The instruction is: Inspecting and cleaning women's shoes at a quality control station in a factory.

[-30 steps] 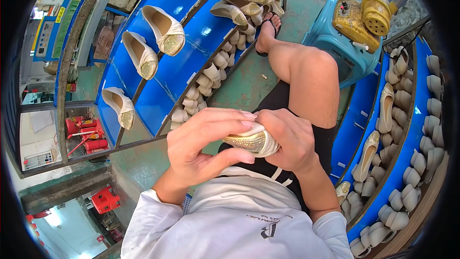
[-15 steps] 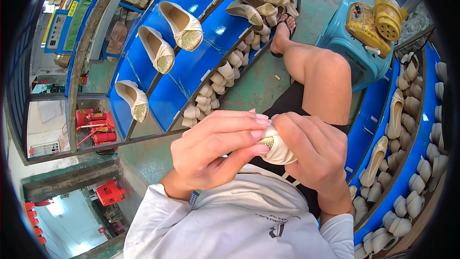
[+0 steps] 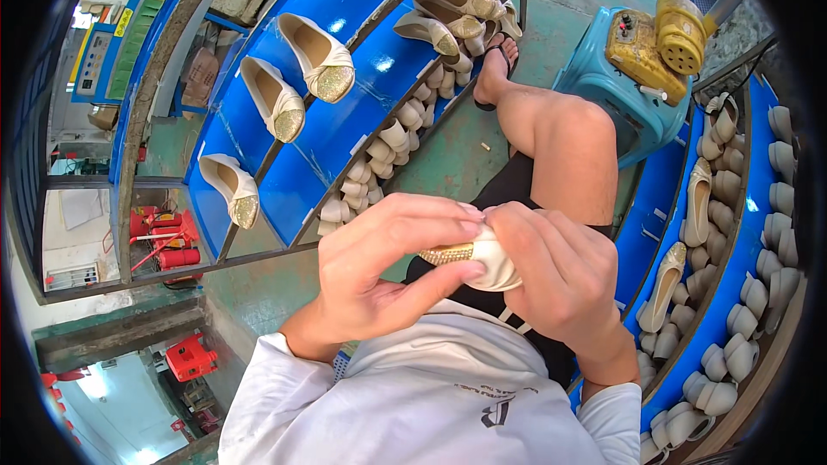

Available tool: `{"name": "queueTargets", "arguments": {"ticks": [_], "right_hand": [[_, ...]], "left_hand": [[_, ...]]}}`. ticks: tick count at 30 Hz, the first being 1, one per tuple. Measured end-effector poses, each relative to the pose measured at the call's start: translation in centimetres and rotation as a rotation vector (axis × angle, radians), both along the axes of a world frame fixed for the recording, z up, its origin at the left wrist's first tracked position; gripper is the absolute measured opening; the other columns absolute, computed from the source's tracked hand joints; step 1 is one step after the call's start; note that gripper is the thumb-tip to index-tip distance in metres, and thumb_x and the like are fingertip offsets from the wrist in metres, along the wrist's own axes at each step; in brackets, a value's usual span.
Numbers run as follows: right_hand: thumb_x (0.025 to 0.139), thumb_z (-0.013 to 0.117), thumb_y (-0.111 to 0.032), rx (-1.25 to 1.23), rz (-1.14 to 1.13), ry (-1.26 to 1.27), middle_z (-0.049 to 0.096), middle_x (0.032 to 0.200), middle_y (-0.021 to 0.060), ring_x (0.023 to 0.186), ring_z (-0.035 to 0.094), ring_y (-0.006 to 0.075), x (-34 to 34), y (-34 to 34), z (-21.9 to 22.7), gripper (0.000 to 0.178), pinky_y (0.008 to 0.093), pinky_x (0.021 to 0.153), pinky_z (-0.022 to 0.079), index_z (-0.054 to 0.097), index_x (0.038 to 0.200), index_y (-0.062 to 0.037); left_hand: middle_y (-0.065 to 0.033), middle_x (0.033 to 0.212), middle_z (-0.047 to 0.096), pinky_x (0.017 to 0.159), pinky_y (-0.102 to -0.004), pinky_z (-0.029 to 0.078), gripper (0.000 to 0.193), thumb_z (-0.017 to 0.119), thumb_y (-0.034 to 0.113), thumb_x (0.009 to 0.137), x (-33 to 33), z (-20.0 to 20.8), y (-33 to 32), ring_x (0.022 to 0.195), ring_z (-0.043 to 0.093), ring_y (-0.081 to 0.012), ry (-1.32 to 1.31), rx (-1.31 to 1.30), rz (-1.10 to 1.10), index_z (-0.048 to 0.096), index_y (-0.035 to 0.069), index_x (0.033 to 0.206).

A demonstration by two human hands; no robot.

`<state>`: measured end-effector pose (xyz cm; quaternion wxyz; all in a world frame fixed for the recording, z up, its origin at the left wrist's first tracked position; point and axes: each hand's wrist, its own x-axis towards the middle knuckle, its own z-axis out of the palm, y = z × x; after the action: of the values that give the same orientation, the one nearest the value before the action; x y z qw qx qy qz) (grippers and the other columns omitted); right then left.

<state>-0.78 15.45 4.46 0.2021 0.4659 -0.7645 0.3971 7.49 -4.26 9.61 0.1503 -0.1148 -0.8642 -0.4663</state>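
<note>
In front of my chest, both hands are closed on a cream flat shoe (image 3: 493,267), with a gold glittery toe pointing left. My left hand (image 3: 379,263) pinches it at the edge of the gold part, thumb below and fingers above. My right hand (image 3: 556,271) wraps round the pleated cream part from the right and hides much of the shoe. Three similar shoes, such as a cream flat (image 3: 319,56), stand apart on the blue shelf at the left. Several more flats (image 3: 457,13) sit bunched together at the shelf's far end.
A blue slanted rack (image 3: 332,151) with a dark frame stands at the left, cream shoe pieces (image 3: 392,142) lined below it. At the far right, a yellow device (image 3: 646,56) rests on a light-blue stool (image 3: 590,69). Another shoe-filled rack (image 3: 732,241) runs along my right.
My left fingers sit a little farther left on the shoe, and more of its gold toe shows between the fingers and thumb. The whole view has shifted slightly.
</note>
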Motion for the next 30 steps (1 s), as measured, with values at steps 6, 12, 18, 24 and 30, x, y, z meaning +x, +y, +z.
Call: {"name": "queueTargets", "arguments": {"ticks": [6, 12, 18, 24, 30], "right_hand": [[0.068, 0.073, -0.007, -0.001, -0.017, 0.008, 0.071, 0.091, 0.0113, 0.065, 0.063, 0.0165, 0.0, -0.1, -0.3, 0.040, 0.0266, 0.050, 0.047, 0.071, 0.107, 0.0054], [0.068, 0.074, -0.002, -0.066, -0.029, -0.058, 0.072, 0.094, 0.0119, 0.070, 0.069, 0.0227, -0.8, -0.3, -0.7, 0.043, 0.0313, 0.057, 0.055, 0.069, 0.110, 0.0041], [0.077, 0.090, -0.009, -0.573, 0.105, -0.446, 0.074, 0.104, 0.0140, 0.085, 0.075, 0.0316, -3.5, -1.5, -1.8, 0.049, 0.0355, 0.077, 0.059, 0.065, 0.119, -0.0008], [0.090, 0.080, -0.018, -0.555, -0.323, -0.522, 0.053, 0.141, 0.0220, 0.127, 0.056, 0.0373, -9.3, -2.0, -5.9, 0.076, 0.0445, 0.109, 0.045, 0.041, 0.151, 0.0030], [0.098, 0.064, 0.001, -0.792, -0.434, -0.693, 0.048, 0.147, 0.0164, 0.127, 0.054, 0.0246, -10.4, -1.5, -9.2, 0.060, 0.0394, 0.117, 0.039, 0.037, 0.151, 0.0020]], "left_hand": [[-0.0214, 0.108, 0.076, 0.093, -0.0393, 0.061, 0.037, 0.093, 0.005, 0.077, -0.5, -0.7, -0.3, 0.104, 0.075, -0.0323, 0.047, -0.016, -0.025, 0.074, -0.005, 0.107], [-0.0245, 0.133, 0.067, 0.099, -0.0408, 0.058, 0.084, 0.100, 0.037, 0.070, -1.1, -2.2, -0.8, 0.119, 0.070, -0.0309, -0.031, 0.139, -0.016, 0.064, -0.006, 0.132], [-0.0196, 0.161, 0.048, 0.119, -0.0445, 0.044, 0.096, 0.073, 0.059, 0.093, -4.8, -7.2, 0.0, 0.142, 0.054, -0.0271, -0.402, 0.607, -0.217, 0.039, -0.001, 0.159], [-0.0230, 0.121, 0.074, 0.099, -0.0407, 0.053, 0.066, 0.059, 0.052, 0.105, -15.3, -9.9, 0.3, 0.114, 0.072, -0.0322, -0.259, 0.208, -0.067, 0.058, -0.004, 0.140], [-0.0285, 0.094, 0.074, 0.078, -0.0563, 0.055, 0.064, 0.061, 0.065, 0.099, -33.8, -11.3, 1.4, 0.094, 0.072, -0.0477, -0.097, -0.344, 0.152, 0.066, 0.003, 0.114]]}}
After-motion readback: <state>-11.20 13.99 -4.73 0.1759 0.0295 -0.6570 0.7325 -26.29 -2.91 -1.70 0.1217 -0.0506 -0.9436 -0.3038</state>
